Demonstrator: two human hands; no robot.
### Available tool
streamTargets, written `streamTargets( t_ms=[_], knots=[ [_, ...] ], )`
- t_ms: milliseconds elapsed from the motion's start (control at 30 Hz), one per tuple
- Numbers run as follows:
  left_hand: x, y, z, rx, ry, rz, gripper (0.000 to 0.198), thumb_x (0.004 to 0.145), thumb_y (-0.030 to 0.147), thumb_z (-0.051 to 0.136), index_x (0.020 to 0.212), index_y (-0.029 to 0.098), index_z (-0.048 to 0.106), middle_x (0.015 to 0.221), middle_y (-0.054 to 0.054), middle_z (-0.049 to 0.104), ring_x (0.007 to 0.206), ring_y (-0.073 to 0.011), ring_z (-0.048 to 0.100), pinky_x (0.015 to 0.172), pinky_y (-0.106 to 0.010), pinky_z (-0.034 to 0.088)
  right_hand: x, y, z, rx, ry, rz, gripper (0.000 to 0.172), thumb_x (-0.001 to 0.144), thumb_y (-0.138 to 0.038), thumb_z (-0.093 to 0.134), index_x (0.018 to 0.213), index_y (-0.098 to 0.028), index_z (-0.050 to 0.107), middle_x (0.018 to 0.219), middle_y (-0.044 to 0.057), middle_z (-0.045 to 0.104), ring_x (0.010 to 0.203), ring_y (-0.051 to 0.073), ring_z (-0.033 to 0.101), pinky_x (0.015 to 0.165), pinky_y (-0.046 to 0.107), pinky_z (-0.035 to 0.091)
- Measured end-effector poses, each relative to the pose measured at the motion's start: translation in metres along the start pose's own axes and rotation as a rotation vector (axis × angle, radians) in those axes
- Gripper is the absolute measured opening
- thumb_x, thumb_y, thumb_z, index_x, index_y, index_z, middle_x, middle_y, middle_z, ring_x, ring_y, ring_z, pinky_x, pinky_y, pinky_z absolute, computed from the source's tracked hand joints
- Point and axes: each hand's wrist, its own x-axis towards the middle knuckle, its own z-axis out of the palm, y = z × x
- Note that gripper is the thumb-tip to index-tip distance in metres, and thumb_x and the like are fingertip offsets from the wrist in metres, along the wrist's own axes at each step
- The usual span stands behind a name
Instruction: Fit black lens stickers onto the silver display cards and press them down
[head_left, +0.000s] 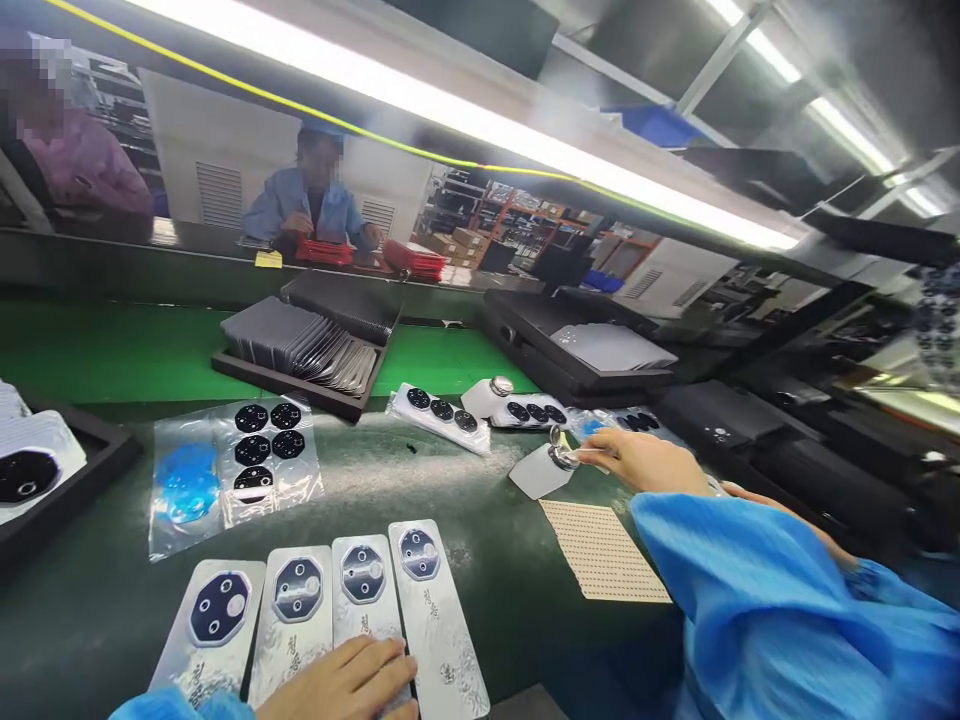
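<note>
Left hand [337,682] rests on silver phone-back panels [435,620] — dark camera plates [297,590] showing.

Green workbench [495,560] with phone panels [435,620]

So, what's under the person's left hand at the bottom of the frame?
The left hand lies over the lower ends of the second silver card and third silver card. Their dark camera-shaped plates show above it; whatever is on the covered card ends is hidden.

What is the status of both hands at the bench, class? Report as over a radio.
Left hand flat on silver lens-cover cards. Right hand touching white bottle at its cap. Tan dotted sheet below.
</note>
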Motion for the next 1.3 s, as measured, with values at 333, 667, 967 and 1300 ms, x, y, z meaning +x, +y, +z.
streamTargets(
  t_ms=[333, 667, 967, 1300],
  knots=[
    [0.016, -0.01, -0.022, 0.036, -0.191, 0.101, 0.04, 0.103, 0.032, 0.035, 0.132, 0.01, 0.051, 0.136, -0.007, 0.057, 0.122, -0.021, 0.056, 0.099, -0.031, 0.04, -0.042, -0.03, 0.001, 0.107, 0.182, 0.065, 0.031, 0.095, -0.043, 0.042, 0.104, -0.026, 0.068, 0.109, 0.004, 0.068, 0.087, 0.024, 0.065, 0.066, 0.032, 0.047],
    [0.017, -0.006, 0.006, -0.11, -0.3, -0.031, 0.07, 0.096, 0.049, 0.045, 0.144, 0.001, 0.031, 0.151, -0.02, 0.034, 0.139, -0.0306, 0.034, 0.113, -0.04, 0.029, -0.151, -0.157, 0.087, 0.779, 0.204, -0.431, 0.027, 0.1, -0.03, 0.039, 0.102, -0.024, 0.065, 0.09, 0.002, 0.065, 0.074, 0.012, 0.066, 0.065, 0.019, 0.05],
    [0.014, -0.004, 0.012, -0.201, -0.31, -0.071, 0.072, 0.096, 0.047, 0.044, 0.148, 0.002, 0.023, 0.153, -0.019, 0.028, 0.142, -0.0297, 0.028, 0.115, -0.04, 0.027, -0.152, -0.16, 0.085, 0.53, 0.357, -0.493, 0.031, 0.1, -0.023, 0.035, 0.105, -0.021, 0.065, 0.087, 0.004, 0.067, 0.071, 0.013, 0.067, 0.059, 0.02, 0.05],
    [0.017, -0.004, 0.007, -0.139, -0.31, -0.05, 0.066, 0.099, 0.046, 0.038, 0.146, 0.001, 0.029, 0.151, -0.02, 0.034, 0.139, -0.0296, 0.034, 0.113, -0.039, 0.028, -0.154, -0.161, 0.088, 0.396, 0.406, -0.523, 0.032, 0.101, -0.017, 0.032, 0.107, -0.017, 0.063, 0.088, 0.006, 0.068, 0.073, 0.015, 0.065, 0.063, 0.023, 0.049]
  ],
)
